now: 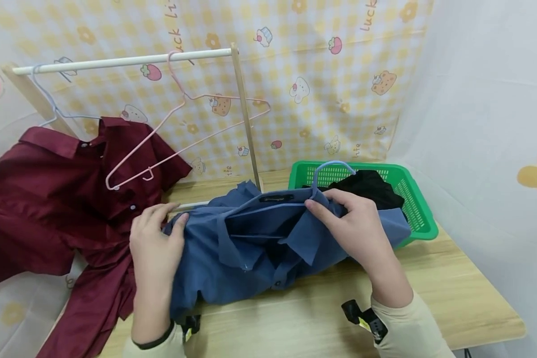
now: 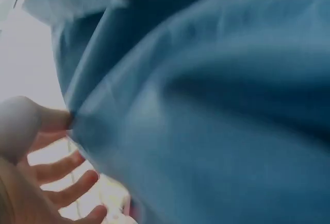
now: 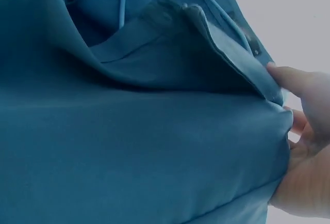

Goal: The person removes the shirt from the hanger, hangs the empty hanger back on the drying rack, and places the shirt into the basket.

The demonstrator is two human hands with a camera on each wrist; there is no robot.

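Note:
A blue collared shirt is held up above the table, its collar spread and a dark label showing inside the neck. Within it lies a light blue hanger, whose hook rises beside the collar. At the shirt's left shoulder edge, my left hand pinches the cloth between thumb and fingers; the left wrist view shows this hand with its other fingers spread behind. My right hand grips the collar near the base of the hook. In the right wrist view, thumb and fingers of that hand hold the fabric.
On the left, a dark red shirt hangs by a pale blue hanger from a white-barred rack. A pink hanger hangs beside it. Behind my right hand, a green basket holds black cloth on the wooden table.

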